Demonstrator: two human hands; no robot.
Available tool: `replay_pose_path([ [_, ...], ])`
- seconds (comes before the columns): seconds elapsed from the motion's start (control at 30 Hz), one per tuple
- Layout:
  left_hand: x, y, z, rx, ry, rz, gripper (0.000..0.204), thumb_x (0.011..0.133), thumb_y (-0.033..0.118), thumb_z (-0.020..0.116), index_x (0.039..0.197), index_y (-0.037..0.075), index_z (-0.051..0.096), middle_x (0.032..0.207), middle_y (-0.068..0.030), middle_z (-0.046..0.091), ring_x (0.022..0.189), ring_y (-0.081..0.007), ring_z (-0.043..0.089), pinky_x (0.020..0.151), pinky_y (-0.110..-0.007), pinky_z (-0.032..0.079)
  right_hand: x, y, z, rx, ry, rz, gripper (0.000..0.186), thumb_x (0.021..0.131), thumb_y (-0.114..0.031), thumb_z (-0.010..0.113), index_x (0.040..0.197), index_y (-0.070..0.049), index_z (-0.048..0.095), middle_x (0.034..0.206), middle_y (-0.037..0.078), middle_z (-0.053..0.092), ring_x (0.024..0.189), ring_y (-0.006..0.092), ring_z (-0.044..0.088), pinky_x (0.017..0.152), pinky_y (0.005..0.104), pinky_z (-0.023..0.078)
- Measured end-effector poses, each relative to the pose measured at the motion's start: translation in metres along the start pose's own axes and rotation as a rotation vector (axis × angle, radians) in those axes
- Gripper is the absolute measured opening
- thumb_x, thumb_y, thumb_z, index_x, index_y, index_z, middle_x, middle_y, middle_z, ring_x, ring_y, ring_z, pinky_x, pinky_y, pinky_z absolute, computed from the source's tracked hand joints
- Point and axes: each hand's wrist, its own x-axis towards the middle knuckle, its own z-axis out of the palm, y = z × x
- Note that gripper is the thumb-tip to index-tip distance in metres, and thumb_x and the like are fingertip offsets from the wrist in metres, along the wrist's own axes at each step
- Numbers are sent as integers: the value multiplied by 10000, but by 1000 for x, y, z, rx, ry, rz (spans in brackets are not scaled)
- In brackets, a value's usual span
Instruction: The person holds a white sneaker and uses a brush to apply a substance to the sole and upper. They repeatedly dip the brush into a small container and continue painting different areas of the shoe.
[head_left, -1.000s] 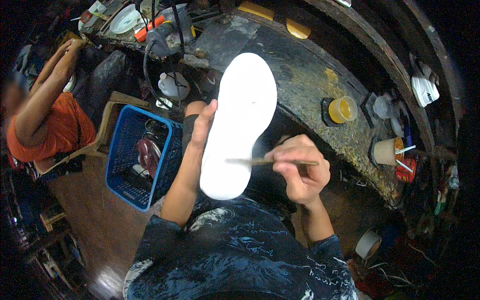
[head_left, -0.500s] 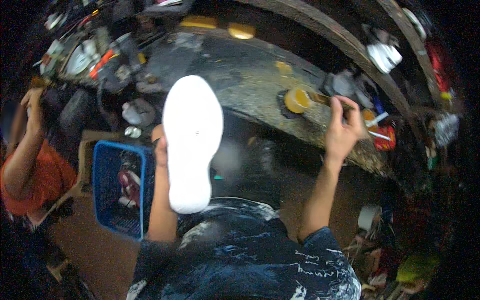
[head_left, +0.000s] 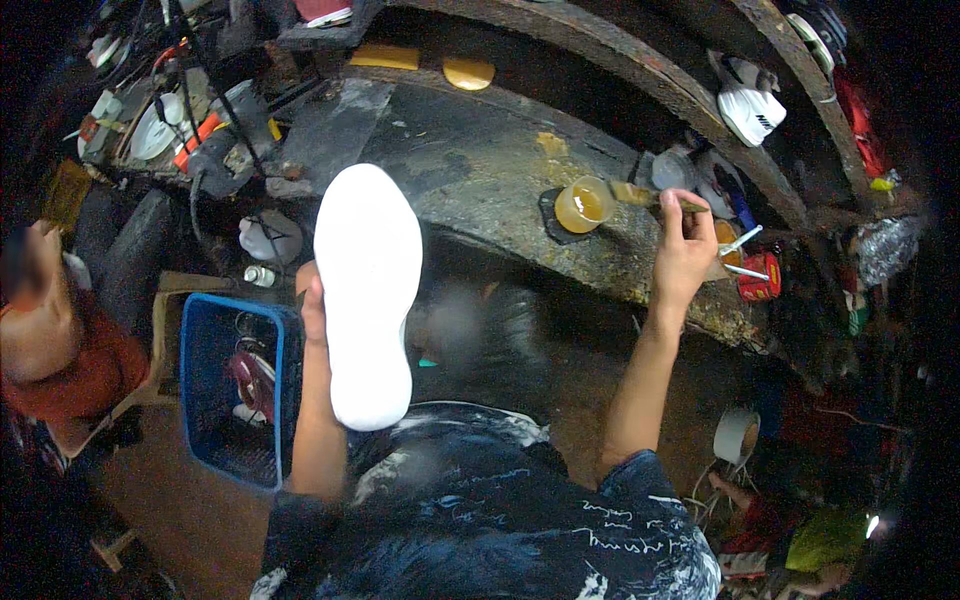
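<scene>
A white shoe sole (head_left: 368, 290) stands lengthwise before me, its broad flat face toward me. My left hand (head_left: 313, 305) is closed on its left edge; the thumb shows, and the other fingers are mostly hidden behind it. Over the bench at the right, my right hand (head_left: 684, 245) pinches the handle of a small brush (head_left: 628, 193). The brush's bristle end points left, close to the rim of a clear cup (head_left: 582, 205) of yellowish liquid. That cup stands on a dark pad on the worn bench.
The stained bench (head_left: 480, 165) curves across in front. A blue basket (head_left: 190, 390) with dark red shoes inside stands at my left, near another person (head_left: 75, 350). White shoes (head_left: 748, 112) rest on the far-right rack (head_left: 640, 75). A red can (head_left: 760, 276) sits beyond my right hand.
The sole has shifted a little left in the view, still in my left hand. The brush in my right hand now sits slightly farther from the cup. The view itself has moved slightly.
</scene>
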Motion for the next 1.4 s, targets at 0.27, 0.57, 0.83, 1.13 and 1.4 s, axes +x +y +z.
replay_pose_path([
  [0.27,23,-17,14,47,216,87,899,959,716,496,1522,16,453,1333,-233,655,1044,-424,698,872,-557,593,-35,27,-25,119,-157,420,217,998,-204,740,1112,-24,702,944,14,677,817,98,594,671,266,476],
  [0.57,24,-5,53,-19,-10,79,713,1022,542,578,1449,-28,545,1335,-199,673,1151,-298,700,961,-433,605,-68,-3,6,514,-331,732,149,1007,-171,712,1071,-41,676,807,-9,605,650,84,528,591,249,414],
  [0.83,18,1,72,70,70,-18,760,996,547,612,1459,-48,523,1323,-211,676,1182,-313,683,996,-439,575,-99,-100,87,516,-651,221,102,973,-40,706,1067,-3,692,917,33,699,798,104,633,710,255,504],
  [1.13,9,-2,52,6,-74,-19,794,984,562,621,1465,-60,506,1329,-225,667,1169,-319,690,989,-443,589,-89,-87,116,246,-470,-632,173,871,40,767,1015,-14,687,932,124,763,829,208,715,742,308,518],
  [1.4,18,-8,63,-40,-107,-27,827,1000,582,569,1503,-64,453,1366,-244,638,1187,-337,681,989,-435,592,-98,-78,91,293,-459,-349,154,849,38,778,970,-19,701,926,124,771,817,271,720,729,352,548],
])
